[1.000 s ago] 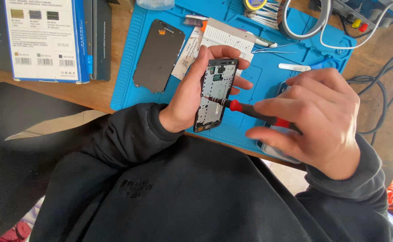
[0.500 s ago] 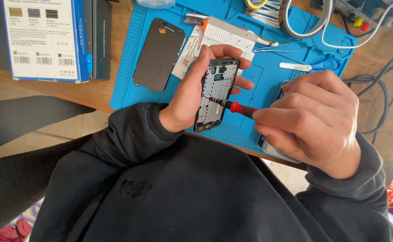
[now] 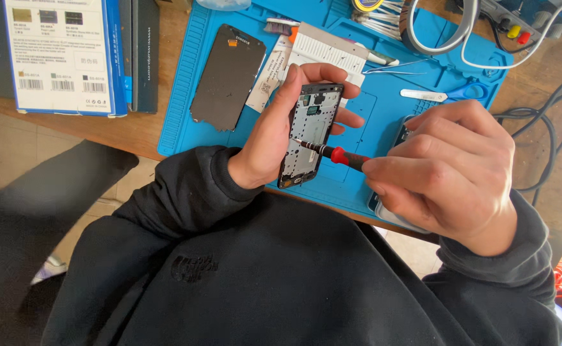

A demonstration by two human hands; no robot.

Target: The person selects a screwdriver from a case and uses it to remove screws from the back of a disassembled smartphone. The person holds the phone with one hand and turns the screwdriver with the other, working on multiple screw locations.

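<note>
My left hand (image 3: 274,134) holds an opened phone frame (image 3: 310,131) upright above the near edge of a blue work mat (image 3: 383,115), its bare inner side facing me. My right hand (image 3: 447,170) grips a small screwdriver (image 3: 335,154) with a red collar and black shaft. The tip rests on the left middle of the frame. Part of another phone (image 3: 393,214) lies on the mat under my right hand, mostly hidden.
A dark phone screen panel (image 3: 228,77) lies on the mat's left part. A white parts strip (image 3: 329,51), tweezers (image 3: 399,64) and blue-handled scissors (image 3: 451,94) lie further back. Blue-and-white boxes (image 3: 63,54) stand at the left. Cables (image 3: 537,128) run along the right.
My right hand has drawn slightly right and nearer, while the screwdriver tip stays on the frame. The left hand and phone frame have barely moved.
</note>
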